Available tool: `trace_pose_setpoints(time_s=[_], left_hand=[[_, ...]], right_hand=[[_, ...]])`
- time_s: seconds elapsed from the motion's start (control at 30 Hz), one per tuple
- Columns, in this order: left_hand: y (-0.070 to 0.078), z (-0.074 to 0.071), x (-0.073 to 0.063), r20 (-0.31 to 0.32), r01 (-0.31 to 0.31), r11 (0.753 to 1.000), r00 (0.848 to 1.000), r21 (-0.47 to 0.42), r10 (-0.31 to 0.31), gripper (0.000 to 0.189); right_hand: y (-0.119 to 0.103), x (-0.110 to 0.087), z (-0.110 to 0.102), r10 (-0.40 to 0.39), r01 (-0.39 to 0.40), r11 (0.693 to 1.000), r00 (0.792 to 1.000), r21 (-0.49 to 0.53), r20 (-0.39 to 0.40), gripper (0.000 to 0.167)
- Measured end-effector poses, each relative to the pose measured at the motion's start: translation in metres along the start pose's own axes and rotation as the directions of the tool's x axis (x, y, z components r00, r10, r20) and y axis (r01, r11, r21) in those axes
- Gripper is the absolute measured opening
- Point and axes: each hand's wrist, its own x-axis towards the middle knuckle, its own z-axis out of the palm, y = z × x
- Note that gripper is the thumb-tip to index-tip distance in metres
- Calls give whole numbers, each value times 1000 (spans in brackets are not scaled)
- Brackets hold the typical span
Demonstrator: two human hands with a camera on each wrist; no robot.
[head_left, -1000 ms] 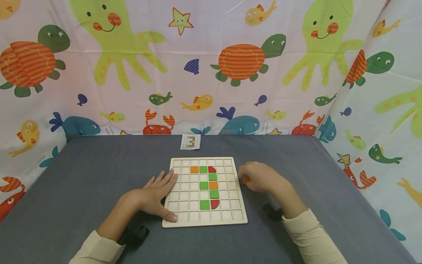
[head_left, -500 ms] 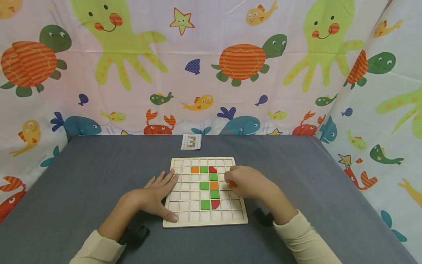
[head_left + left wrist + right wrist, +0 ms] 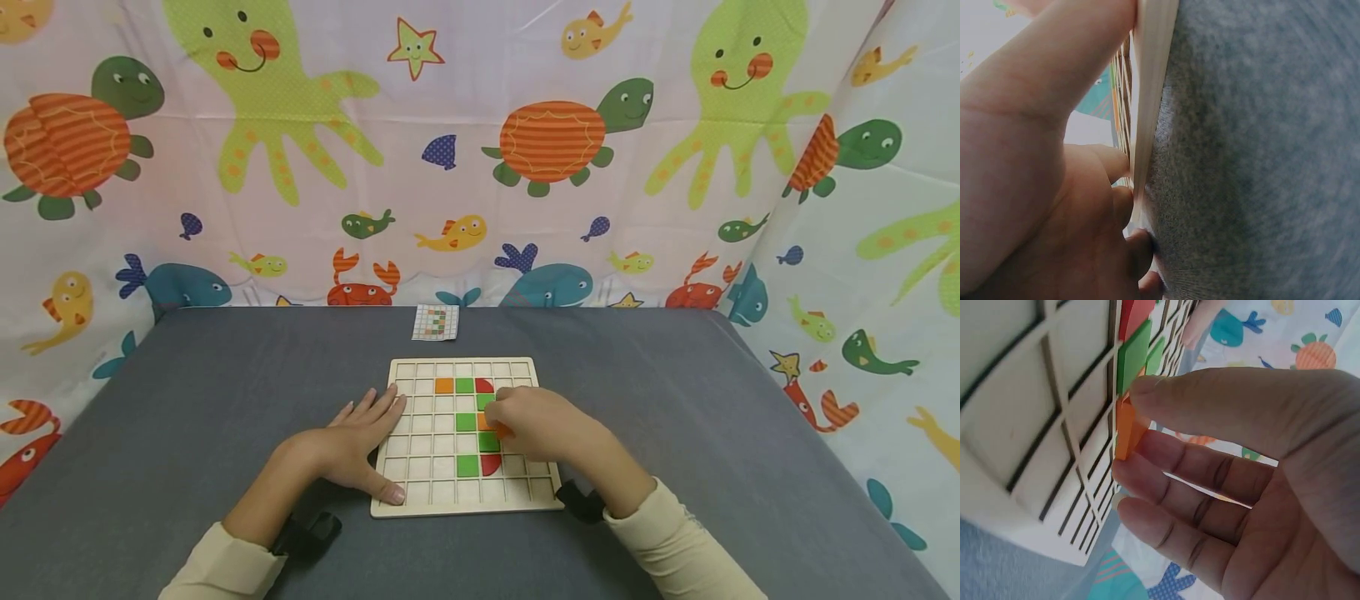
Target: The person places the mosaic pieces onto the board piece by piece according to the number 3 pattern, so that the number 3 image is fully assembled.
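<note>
A pale wooden grid board (image 3: pixel 431 496) lies on the table in the head view. My left hand (image 3: pixel 348 450) rests spread on its left side, fingertips and thumb on the rim. Over the middle right of the grid, my right hand (image 3: pixel 546 425) pinches an orange tile (image 3: pixel 1130 428) between thumb and fingers, close to the board's surface in the right wrist view. Set in the grid are an orange square (image 3: pixel 444 386), several green squares (image 3: pixel 467 466), and red rounded tiles (image 3: pixel 491 465) at top and bottom. Another orange square (image 3: pixel 482 422) is partly hidden by my right fingers.
A small card (image 3: pixel 435 322) printed with a coloured grid lies behind the board, by the table's far edge. A grey cloth (image 3: pixel 247 375) covers the table. Curtains (image 3: pixel 465 183) with sea-animal prints hang at the back and sides.
My right hand has moved left from beside the board to over the coloured column, carrying the orange tile. The left hand has stayed on the board's left side.
</note>
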Motion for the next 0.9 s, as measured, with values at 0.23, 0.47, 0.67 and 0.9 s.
trace_pose_setpoints(time_s=[0.23,0.47,0.67,0.9], left_hand=[[0,-1,0,1,6,1000,1000,2,-6,145],[0,-2,-1,10,7,1000,1000,-7,-7,144],[1,-3,-4,8,-2,1000,1000,-2,2,144],[0,-2,-3,0,-4,1000,1000,4,4,144]], right_hand=[[-13,8,3,-91,90,995,996,39,17,13],[-29,20,7,-169,168,986,985,18,41,13],[-42,28,11,-201,202,979,978,-16,58,9],[-51,36,17,-231,236,969,970,-69,70,5]])
